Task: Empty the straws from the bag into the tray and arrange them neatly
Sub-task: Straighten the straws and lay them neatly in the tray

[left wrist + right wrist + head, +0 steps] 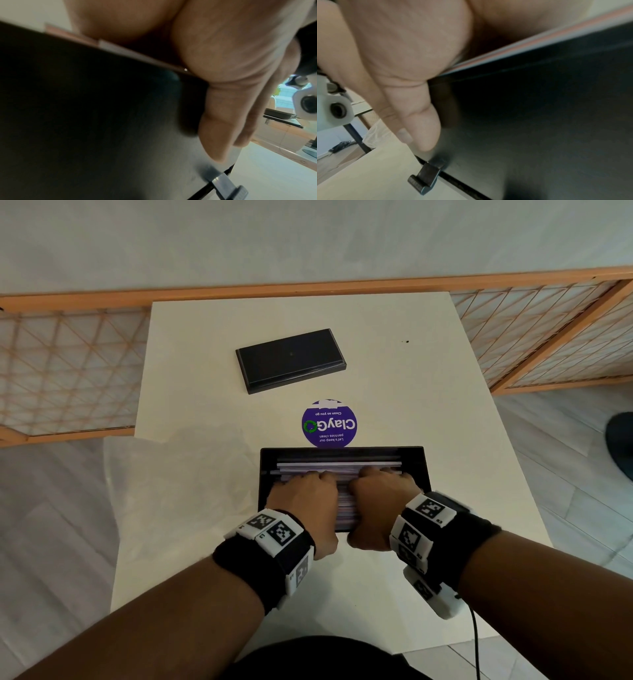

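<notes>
The white surface (394, 405) carries a clear bag (178, 491) lying flat at the left and a black tray (342, 451) near the middle. A black lid (291, 361) and a purple sticker (329, 424) lie farther off. Straws (339, 465) fill the tray. Left hand (303, 501) and right hand (380, 498) sit side by side on them, fingers curled over the pile and thumbs down the tray's near wall.

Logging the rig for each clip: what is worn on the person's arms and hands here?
Both forearms are bare, no sleeves or gloves. The left hand and right hand each have a black wristband carrying white blocks printed with black square markers. A white camera housing hangs under the right wrist, with a thin black cable trailing from it.
</notes>
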Demonstrator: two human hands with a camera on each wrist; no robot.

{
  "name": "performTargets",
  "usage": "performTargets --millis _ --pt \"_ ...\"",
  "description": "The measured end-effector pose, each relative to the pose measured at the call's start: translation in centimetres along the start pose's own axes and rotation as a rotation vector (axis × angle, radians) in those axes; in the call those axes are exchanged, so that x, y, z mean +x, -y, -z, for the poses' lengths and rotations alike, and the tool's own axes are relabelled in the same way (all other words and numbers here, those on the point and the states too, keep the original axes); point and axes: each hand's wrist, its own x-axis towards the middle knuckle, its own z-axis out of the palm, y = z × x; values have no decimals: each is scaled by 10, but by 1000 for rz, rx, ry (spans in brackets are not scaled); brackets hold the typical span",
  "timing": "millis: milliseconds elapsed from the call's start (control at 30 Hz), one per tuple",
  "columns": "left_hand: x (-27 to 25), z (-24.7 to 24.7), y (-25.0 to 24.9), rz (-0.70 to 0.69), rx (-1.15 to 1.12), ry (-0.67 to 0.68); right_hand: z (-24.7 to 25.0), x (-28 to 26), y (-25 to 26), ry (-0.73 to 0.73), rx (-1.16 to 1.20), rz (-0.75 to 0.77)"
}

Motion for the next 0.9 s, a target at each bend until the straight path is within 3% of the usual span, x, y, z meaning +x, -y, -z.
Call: performTargets --millis 267,367,633,900 --pt "-3 2 2 -57 67 24 -4 0 5 -28 -38 3" --pt "-4 2 4 -71 -7 42 -3 0 6 -14 -27 75" --pt "-5 3 9 34 -13 87 -4 0 -2 24 -19 -64" --pt "-8 0 9 55 -5 80 -13 -4 -3 -42 25 -48"
